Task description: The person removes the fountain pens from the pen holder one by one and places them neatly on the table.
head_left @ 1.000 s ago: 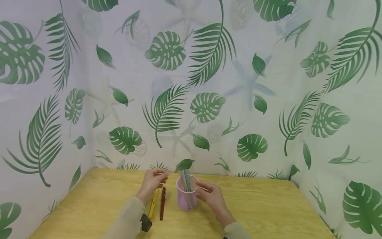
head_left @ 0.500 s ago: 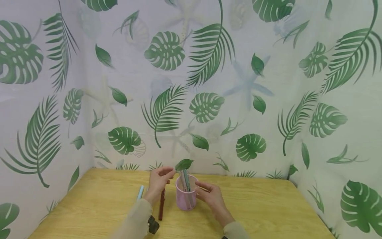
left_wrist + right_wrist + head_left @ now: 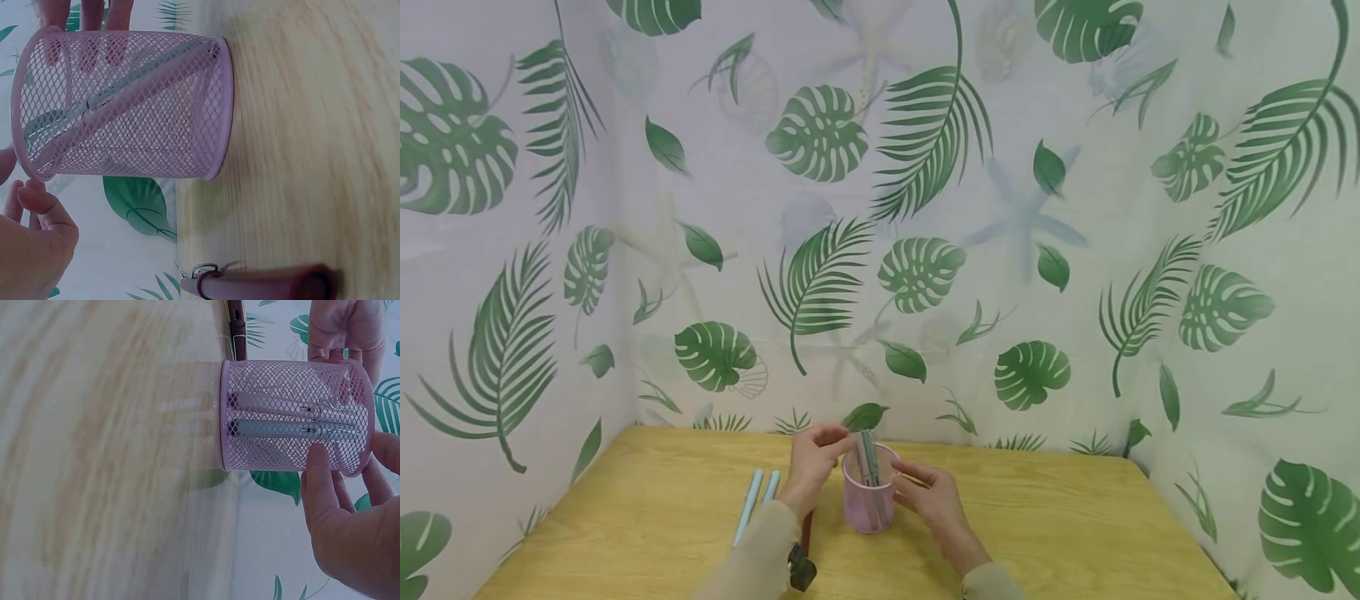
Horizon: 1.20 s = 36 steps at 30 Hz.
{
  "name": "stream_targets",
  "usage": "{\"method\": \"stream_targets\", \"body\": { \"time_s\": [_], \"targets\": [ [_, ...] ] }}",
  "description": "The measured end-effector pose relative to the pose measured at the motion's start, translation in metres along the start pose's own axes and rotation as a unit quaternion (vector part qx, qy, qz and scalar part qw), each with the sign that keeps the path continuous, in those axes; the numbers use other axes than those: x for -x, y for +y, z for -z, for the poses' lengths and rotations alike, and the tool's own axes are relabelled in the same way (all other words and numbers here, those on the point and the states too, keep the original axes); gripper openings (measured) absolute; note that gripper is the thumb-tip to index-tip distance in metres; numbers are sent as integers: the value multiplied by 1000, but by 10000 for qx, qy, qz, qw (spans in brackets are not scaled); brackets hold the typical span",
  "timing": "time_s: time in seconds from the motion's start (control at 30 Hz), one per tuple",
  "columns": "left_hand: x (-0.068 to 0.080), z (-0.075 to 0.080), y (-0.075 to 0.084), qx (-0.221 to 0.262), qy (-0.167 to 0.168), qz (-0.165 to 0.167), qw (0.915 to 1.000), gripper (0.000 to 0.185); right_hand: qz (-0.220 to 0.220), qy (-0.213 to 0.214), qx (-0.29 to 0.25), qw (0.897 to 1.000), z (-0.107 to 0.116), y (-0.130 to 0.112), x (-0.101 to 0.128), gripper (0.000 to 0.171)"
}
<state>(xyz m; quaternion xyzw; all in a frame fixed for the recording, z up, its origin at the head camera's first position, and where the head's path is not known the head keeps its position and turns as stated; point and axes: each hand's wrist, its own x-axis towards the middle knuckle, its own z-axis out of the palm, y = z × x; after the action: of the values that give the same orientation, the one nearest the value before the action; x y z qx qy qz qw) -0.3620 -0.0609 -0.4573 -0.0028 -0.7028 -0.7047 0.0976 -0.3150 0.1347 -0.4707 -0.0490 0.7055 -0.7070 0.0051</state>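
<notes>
Pens [image 3: 287, 420] inside mesh cup [image 3: 281, 412] show wrist-side only.

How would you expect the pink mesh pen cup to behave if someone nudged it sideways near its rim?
The pen cup is thin open mesh, so it is probably light and would slide easily on the smooth wooden table. The two pens lean inside and stick out above the rim, so a push up high might tip it. The right hand touching its side should steady it.
</notes>
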Motion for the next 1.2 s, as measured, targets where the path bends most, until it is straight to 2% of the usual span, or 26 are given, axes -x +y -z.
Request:
{"method": "stream_targets", "body": {
  "time_s": [0.23,0.47,0.77,1.2],
  "targets": [
    [1,-6,-1,-141,-152,-47,9998,31,30,22,9,10000,1,1,0,42],
    [1,-10,-2,-269,-128,22,9996,34,34,-44,59,10000,0,0,2,40],
    [0,-10,-3,-346,-194,-131,9991,33,99,-51,42,9999,1,-1,0,39],
    [2,-6,-5,-40,-249,-230,9994,30,89,-68,10,9999,0,0,1,40]
  ]
}}
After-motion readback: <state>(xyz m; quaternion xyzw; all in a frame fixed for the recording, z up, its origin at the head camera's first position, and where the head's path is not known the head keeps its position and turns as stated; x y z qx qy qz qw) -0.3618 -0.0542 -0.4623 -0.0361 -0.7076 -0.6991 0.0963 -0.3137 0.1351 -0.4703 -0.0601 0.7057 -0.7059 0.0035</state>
